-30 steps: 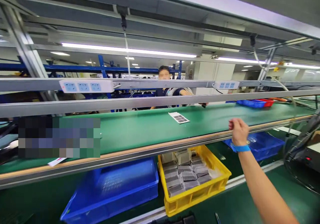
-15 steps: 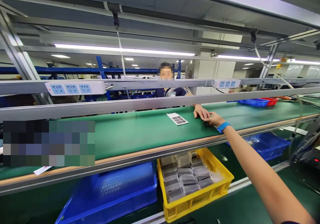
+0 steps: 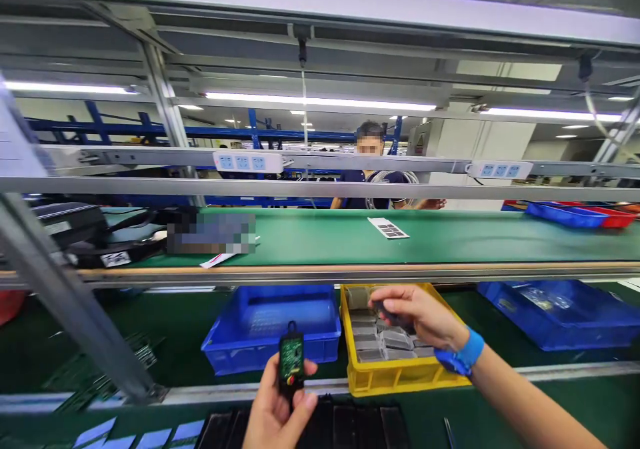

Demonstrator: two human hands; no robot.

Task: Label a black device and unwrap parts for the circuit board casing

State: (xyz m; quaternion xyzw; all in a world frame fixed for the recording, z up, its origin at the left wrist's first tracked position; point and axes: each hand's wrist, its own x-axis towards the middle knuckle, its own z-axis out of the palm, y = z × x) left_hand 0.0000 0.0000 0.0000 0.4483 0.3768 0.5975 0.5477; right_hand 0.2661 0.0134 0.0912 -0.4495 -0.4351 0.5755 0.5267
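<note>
My left hand [image 3: 273,405] is closed around a small black case [image 3: 291,362] at the bottom centre. The case is open at its face, with a green circuit board inside and a loop at its top end. Over the yellow crate [image 3: 407,381], my right hand [image 3: 425,317], below which sits a blue wristband [image 3: 463,354], pinches a small dark piece [image 3: 387,313]. Fingers cover part of that piece, so its kind is unclear. Bagged flat parts [image 3: 390,341] fill the crate behind this hand.
A green-topped shelf [image 3: 310,242] crosses ahead, carrying a label sheet [image 3: 389,228]. Blue bins [image 3: 270,352] flank the yellow crate. Black cases [image 3: 345,425] lie in a row at the front, near blue-white pieces [image 3: 155,439]. A metal post [image 3: 75,302] slants at left. A co-worker [image 3: 370,182] stands beyond.
My right hand has come down from the shelf, where it met the co-worker's hand, and now holds a dark piece. My left hand with the case has entered view. The view has turned left.
</note>
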